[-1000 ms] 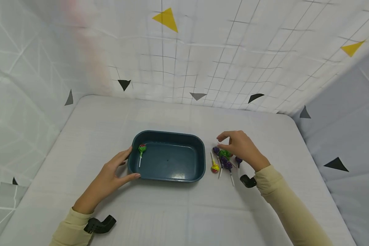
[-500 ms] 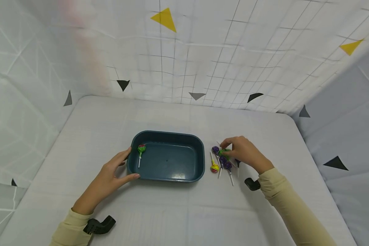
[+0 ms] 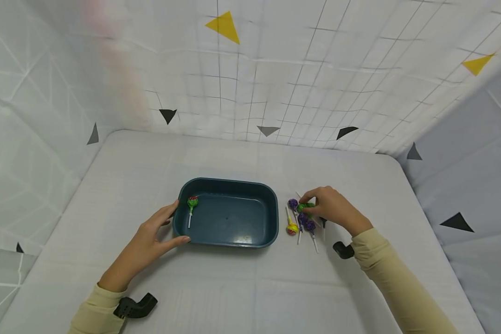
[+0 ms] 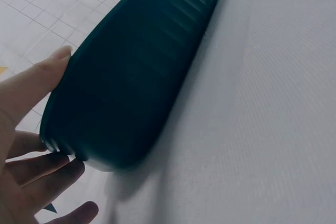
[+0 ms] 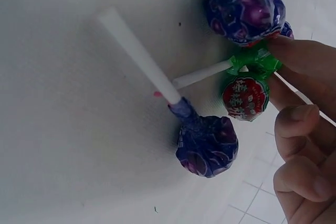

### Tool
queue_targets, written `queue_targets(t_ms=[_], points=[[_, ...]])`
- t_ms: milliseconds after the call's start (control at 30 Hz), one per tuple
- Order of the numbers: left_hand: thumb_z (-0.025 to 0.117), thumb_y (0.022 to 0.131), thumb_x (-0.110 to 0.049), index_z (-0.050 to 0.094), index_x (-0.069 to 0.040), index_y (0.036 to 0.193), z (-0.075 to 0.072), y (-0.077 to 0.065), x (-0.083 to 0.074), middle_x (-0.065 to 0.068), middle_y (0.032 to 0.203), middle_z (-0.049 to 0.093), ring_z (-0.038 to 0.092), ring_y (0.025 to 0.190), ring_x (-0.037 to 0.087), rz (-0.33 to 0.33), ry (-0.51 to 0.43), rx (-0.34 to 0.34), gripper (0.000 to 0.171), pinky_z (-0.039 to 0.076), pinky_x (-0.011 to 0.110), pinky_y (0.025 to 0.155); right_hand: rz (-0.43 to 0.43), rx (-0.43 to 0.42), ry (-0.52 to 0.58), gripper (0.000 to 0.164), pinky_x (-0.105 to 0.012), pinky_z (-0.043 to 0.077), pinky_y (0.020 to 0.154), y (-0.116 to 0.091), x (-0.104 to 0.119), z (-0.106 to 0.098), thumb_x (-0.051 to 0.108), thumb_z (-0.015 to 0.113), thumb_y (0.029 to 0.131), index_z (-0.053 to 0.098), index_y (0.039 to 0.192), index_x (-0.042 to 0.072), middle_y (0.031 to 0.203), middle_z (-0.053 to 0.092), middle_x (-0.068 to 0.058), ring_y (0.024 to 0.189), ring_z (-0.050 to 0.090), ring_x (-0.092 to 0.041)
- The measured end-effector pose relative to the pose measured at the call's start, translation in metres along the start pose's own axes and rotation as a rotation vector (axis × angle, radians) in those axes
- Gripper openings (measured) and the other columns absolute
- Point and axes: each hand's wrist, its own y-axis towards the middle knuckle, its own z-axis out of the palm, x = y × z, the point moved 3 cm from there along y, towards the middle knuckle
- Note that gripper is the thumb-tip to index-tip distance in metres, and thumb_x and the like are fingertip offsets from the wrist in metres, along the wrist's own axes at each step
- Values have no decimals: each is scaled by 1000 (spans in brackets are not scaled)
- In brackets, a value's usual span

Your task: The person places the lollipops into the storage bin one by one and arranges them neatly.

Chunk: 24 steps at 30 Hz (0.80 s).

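Note:
My left hand [image 3: 150, 236] holds the left end of a dark blue-green plastic tray [image 3: 229, 225], thumb at the near rim and fingers along the outer end wall. Inside the tray, at its left, lies a green and red lollipop [image 3: 192, 202] with its stick toward me. To the right of the tray, my right hand [image 3: 331, 206] pinches a green lollipop [image 3: 301, 207] in a small pile. The right wrist view shows fingertips against green wrapper [image 5: 268, 61], beside a red-labelled head [image 5: 245, 98]. That hand hides part of the pile.
Several purple lollipops [image 3: 310, 225] lie around the green ones, one near the right wrist. A yellow lollipop [image 3: 292, 228] lies on the pile's left, close to the tray. All rest on a white-covered table [image 3: 234, 292], with white patterned cloth walls [image 3: 275, 69] around it.
My right hand has lowered into the pile and its thumb and finger have closed on a green lollipop. The left hand and tray have stayed in place.

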Motion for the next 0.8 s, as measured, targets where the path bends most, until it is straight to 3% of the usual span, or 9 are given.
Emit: queue_targets(t_ms=[333,800], points=[[90,85,-22,33,-2,162,1,-1,0,17,159,42,48,138,36,11,4,0,99,52,50,100,-7,14,-60,23,-35,55,69,0,1,3,10,84,89,81,112,7,105,76,-7,83,65,-16],[90,84,-21,33,-1,162,0,0,0,18,159,42,48,138,37,11,2,-3,99,52,51,100,-8,12,-97,24,-36,56,68,2,1,3,12,84,90,80,113,8,105,75,-6,83,64,-17]])
